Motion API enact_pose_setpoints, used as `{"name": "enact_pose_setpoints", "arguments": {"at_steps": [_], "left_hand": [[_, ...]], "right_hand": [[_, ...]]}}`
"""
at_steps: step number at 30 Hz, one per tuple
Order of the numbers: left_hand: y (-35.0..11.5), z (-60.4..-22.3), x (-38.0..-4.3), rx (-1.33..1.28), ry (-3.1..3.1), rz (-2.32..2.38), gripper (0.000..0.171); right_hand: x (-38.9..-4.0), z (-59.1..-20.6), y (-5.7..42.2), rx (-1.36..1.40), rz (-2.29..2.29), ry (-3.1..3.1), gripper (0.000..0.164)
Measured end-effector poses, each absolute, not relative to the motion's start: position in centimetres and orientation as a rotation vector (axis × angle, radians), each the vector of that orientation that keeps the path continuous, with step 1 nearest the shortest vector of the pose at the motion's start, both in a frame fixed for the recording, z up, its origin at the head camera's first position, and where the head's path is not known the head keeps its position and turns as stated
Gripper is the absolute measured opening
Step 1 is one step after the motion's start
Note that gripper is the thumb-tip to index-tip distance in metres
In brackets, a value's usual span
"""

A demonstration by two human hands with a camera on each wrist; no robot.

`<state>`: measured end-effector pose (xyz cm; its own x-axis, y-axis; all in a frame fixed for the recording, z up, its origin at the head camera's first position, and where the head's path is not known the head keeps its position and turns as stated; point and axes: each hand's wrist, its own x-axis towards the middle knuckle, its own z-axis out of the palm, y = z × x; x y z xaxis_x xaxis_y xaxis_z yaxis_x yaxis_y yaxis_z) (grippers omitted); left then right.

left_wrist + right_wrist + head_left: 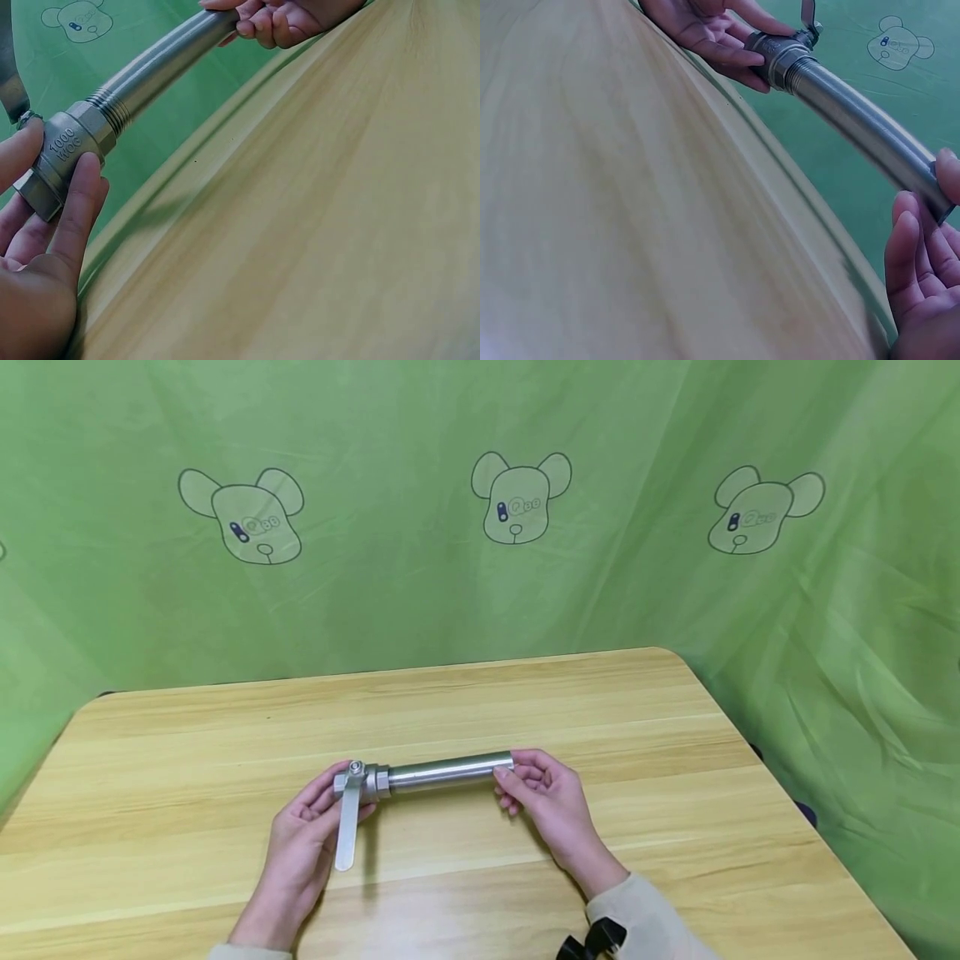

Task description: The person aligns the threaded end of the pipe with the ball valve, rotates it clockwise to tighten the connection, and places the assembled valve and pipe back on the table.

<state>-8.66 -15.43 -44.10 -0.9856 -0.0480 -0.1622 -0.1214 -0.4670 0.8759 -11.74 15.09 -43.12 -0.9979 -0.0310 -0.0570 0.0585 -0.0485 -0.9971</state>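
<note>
A metal ball valve [71, 146] marked "1000 WOG" sits in my left hand [296, 852], gripped between thumb and fingers. Its flat lever handle [347, 827] points toward me, across the line of the pipe. A straight steel pipe [442, 772] joins the valve's right end, and several threads [109, 111] still show outside the fitting. My right hand [551, 806] pinches the pipe's far end between thumb and fingers. Both parts are held above the table, with a shadow below. How deep the pipe sits in the valve is hidden.
The wood-grain table [480, 902] has rounded far corners. Green cloth [390, 593] printed with bear heads hangs behind it and along the right side. A black strap [592, 939] is on my right sleeve [645, 918].
</note>
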Motion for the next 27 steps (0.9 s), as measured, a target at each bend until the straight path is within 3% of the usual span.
{"name": "enact_pose_setpoints", "arguments": {"at_steps": [5,14,27], "left_hand": [[-15.45,-44.06,-8.66,-0.273,1.601,2.632,0.043],[-15.4,-43.96,-8.68,-0.303,1.613,2.626,0.043],[-15.53,-44.21,-8.81,-0.293,1.628,2.613,0.042]], "right_hand": [[-11.73,-43.22,15.0,0.03,-2.213,2.161,0.034],[-11.65,-43.21,15.08,0.023,-2.245,2.121,0.048],[-11.9,-43.47,14.92,0.039,-2.172,2.212,0.039]]}}
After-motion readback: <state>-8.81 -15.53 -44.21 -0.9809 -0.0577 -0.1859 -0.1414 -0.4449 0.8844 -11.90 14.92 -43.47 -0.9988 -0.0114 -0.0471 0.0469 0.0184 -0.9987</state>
